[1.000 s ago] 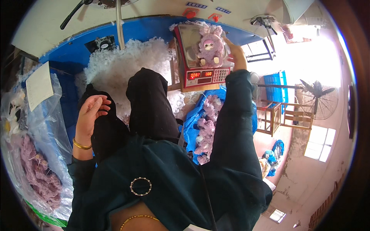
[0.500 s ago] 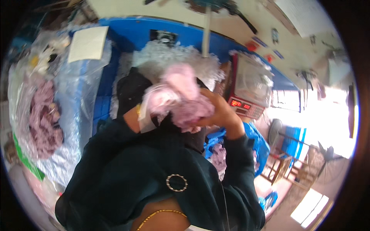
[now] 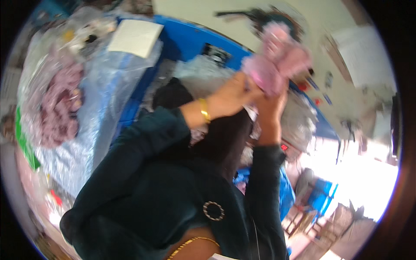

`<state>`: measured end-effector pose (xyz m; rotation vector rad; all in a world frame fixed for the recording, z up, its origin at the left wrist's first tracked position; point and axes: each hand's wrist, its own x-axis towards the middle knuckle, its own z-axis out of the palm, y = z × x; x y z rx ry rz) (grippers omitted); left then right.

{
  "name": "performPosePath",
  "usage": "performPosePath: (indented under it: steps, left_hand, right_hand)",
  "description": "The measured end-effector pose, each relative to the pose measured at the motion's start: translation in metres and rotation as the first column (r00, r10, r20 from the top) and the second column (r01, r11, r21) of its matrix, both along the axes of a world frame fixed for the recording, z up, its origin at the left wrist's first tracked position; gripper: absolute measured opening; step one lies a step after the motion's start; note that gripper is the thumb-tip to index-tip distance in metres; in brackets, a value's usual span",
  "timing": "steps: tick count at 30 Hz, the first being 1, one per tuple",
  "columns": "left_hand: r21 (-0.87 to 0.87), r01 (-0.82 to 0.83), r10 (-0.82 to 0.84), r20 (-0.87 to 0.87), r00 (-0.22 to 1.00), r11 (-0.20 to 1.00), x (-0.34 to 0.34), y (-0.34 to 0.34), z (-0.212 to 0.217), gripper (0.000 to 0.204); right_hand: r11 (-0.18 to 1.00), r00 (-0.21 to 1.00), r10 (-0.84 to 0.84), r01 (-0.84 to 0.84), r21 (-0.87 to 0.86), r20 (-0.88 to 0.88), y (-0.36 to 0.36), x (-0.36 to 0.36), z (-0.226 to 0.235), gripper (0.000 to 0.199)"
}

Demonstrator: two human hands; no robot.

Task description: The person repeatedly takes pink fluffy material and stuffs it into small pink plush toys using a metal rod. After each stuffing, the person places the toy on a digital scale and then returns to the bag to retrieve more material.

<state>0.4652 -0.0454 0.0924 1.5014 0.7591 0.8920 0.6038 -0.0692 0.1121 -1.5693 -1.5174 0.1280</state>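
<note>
Head view | left hand (image 3: 230, 96), right hand (image 3: 271, 108): fingers pinching blurred pink plush (image 3: 268, 71) | clear plastic bag (image 3: 106, 93) left of fingers

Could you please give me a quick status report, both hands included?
Right hand: gripping fuzzy pink plush piece, motion-blurred. Left hand: up against it, grip unclear. Dark metal fitting: behind it in view, contact unclear.

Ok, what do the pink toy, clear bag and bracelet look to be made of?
Toy: probably plush fabric, soft and matt; its surface looks fuzzy, though motion blur hides the detail.
Clear bag: likely thin plastic film, glossy; it is see-through, crinkled and catches light.
Bracelet: gold-coloured, shiny, probably metal, judging by its bright glint; solid or plated, I can't tell.
</note>
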Motion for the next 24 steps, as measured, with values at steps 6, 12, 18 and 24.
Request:
performPosePath:
  steps: [6, 12, 18, 24]
  left_hand:
    - [0.18, 0.056, -0.036, -0.111, 0.993, 0.982, -0.035, -0.035, -0.029, 0.067]
    - [0.458, -0.463, 0.651, -0.504, 0.568, 0.759, -0.205, 0.005, -0.079, 0.041]
    - [0.626, -0.333, 0.358, -0.719, -0.596, 0.705, -0.455, -0.015, -0.115, 0.036]
    - [0.612, -0.402, 0.477, -0.787, -0.391, 0.681, -0.503, -0.023, -0.145, 0.021]
  right_hand:
    - [0.997, 0.988, 0.07, -0.071, -0.005, -0.14, -0.037, -0.002, 0.001, 0.059]
    - [0.994, 0.967, 0.057, -0.032, -0.102, 0.247, -0.075, 0.046, -0.018, 0.062]
    - [0.694, 0.891, -0.041, 0.351, -0.628, 0.453, -0.213, 0.146, -0.027, 0.05]
    - [0.523, 0.979, 0.083, 0.115, -0.845, 0.184, -0.209, 0.198, -0.006, 0.035]
